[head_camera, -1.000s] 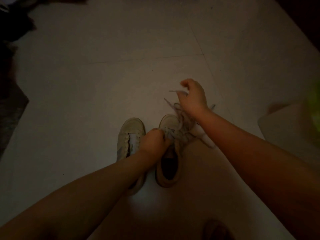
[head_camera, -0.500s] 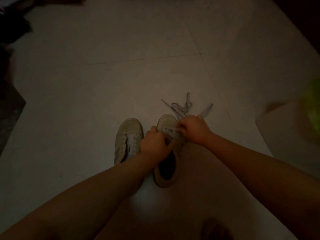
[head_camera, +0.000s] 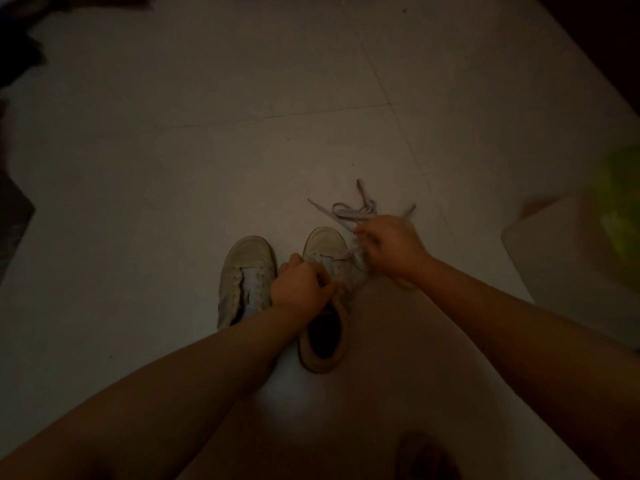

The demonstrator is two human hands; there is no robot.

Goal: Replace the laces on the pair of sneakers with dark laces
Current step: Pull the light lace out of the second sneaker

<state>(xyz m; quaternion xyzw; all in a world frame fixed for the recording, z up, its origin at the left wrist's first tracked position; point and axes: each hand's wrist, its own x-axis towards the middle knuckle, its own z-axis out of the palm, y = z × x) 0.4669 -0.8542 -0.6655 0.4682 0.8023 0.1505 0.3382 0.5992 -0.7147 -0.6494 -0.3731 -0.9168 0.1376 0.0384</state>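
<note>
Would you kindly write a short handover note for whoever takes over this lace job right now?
Left hand: holds the right sneaker at its lacing.
Right hand: pinches the light lace, its loose end heaped on the floor past the toe.
Left sneaker: beside it, apparently laceless.
Done: light lace mostly pulled out.
Left: free it, then thread dark laces; none in view.

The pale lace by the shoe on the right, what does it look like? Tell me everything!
The pale lace is flat and light grey-white, like woven fabric. Most of it lies in loose loops on the floor just beyond the toe of the right sneaker. One strand runs back to that sneaker's eyelets. The right hand pinches it there, while the left hand holds the sneaker.
</note>
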